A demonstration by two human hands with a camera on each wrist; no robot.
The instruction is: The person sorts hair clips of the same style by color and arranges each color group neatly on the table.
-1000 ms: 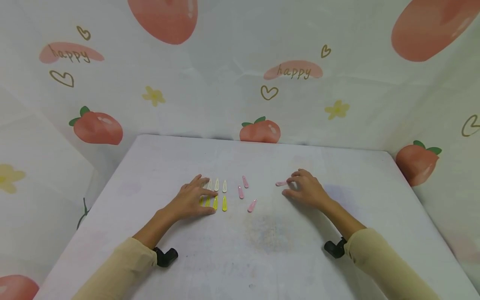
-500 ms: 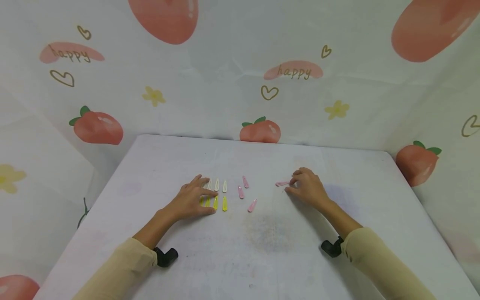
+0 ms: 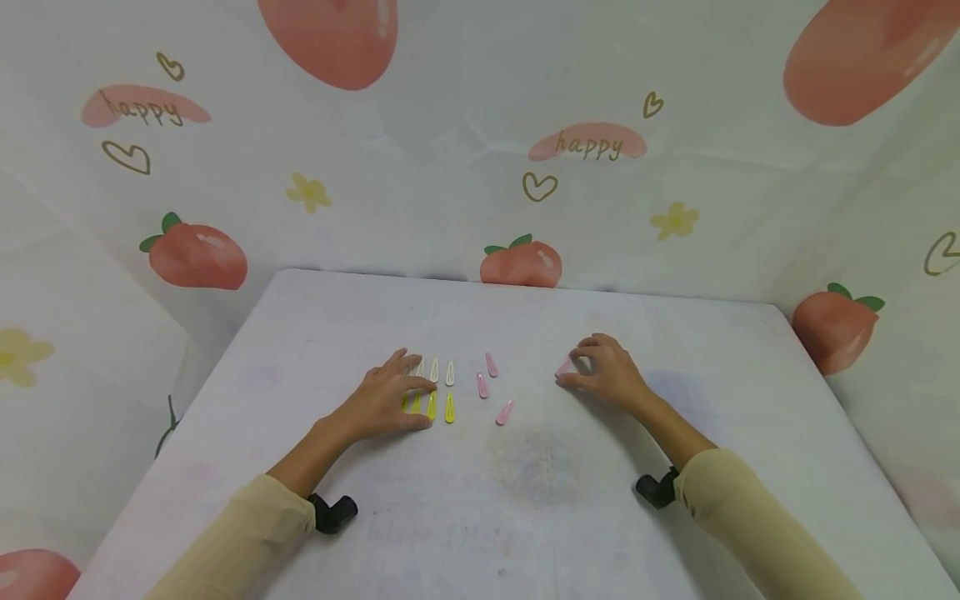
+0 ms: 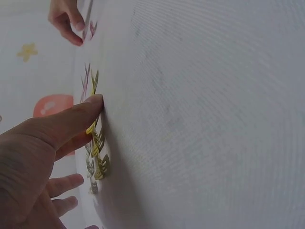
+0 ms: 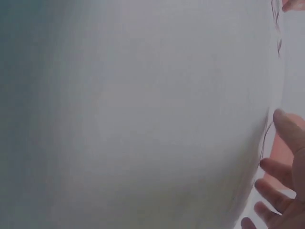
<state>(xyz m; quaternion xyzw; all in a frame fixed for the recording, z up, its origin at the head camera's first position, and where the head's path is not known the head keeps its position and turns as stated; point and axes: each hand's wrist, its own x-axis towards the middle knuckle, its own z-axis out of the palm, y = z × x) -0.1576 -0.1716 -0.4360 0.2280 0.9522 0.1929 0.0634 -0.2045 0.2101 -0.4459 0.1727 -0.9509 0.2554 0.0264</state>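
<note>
My left hand [image 3: 390,400] rests at the left of the clip rows, fingers spread, thumb and index fingertips at the two ends of a yellow hair clip [image 3: 431,406]. White hair clips [image 3: 450,373] stand in a row behind the yellow ones, some partly covered by that hand. To the right, my right hand [image 3: 609,372] pinches a pink hair clip [image 3: 564,367] between thumb and fingers, close over the table; in the right wrist view this clip [image 5: 264,140] spans thumb and index fingertips. Three loose pink hair clips [image 3: 482,385] lie between the hands.
The white table [image 3: 525,533] runs back to a hanging cloth [image 3: 420,167] printed with peaches and hearts. Black wrist cameras [image 3: 333,515] sit at both cuffs. A dark green cord [image 3: 168,425] shows beyond the table's left edge.
My right hand first drew back slightly, then moved left over the pink hair clip, whose visible end has turned from lying sideways to slanting. The left hand and the other clips stay put.
</note>
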